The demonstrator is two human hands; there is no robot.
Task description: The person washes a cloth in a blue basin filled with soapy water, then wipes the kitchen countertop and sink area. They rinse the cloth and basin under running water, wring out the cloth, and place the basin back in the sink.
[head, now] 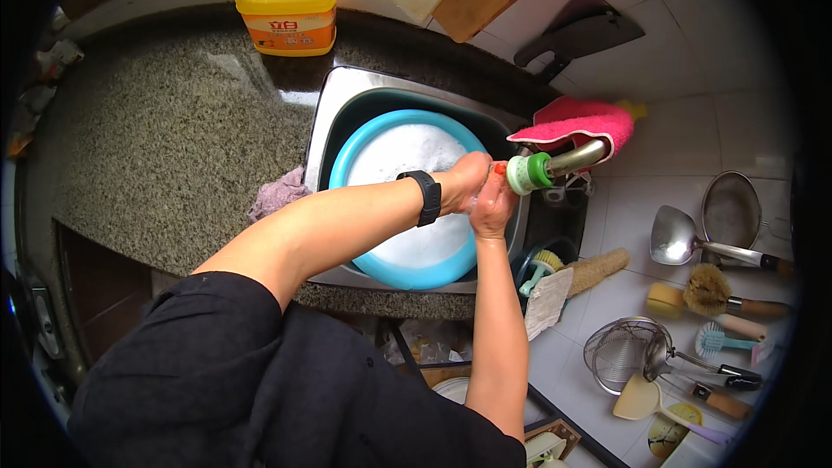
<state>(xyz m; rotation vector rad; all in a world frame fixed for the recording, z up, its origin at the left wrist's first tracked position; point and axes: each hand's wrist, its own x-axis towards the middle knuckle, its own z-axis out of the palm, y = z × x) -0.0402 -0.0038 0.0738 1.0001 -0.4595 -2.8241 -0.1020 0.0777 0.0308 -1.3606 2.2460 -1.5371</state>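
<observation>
My left hand (469, 177), with a black watch (428, 198) at its wrist, presses against my right hand (494, 207) just beside the faucet's green and white spray head (528, 173). Both hands look wet, and their fingers overlap, so whether anything lies between them is hidden. Below them, a light-blue plastic basin (403, 278) full of white suds (416, 143) sits in the stainless steel sink (318, 143). My left forearm crosses over the basin and covers part of it.
A yellow detergent jug (286, 3) stands behind the sink on the granite counter (175, 123). A purplish cloth (281, 194) lies left of the sink. A pink towel (575, 122) drapes over the faucet pipe (578, 156). Cleavers (585, 32) and a spatula (673, 237) hang along the tiled wall.
</observation>
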